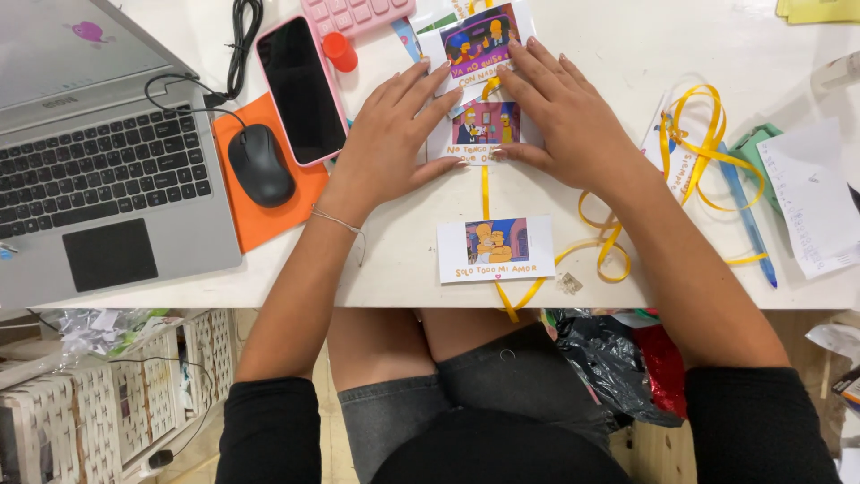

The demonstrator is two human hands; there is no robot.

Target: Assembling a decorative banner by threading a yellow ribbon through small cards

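Note:
Both hands lie flat on a white card with a cartoon picture [485, 125] in the middle of the white table [627, 45]. My left hand [394, 134] presses its left side, my right hand [560, 112] its right side, fingers spread. A second picture card [479, 40] sits just beyond, under my fingertips. A third picture card [494, 248] lies nearer the table's front edge. A yellow ribbon [485, 193] runs under all three cards and curls away to the right [708, 134].
A grey laptop [90, 161] stands at left, with a black mouse [261, 164] on an orange pad. A pink-cased phone [300, 88] lies beside my left hand. A blue pen [748, 224] and papers [811, 206] sit at right. Pink calculator [354, 13] at the back.

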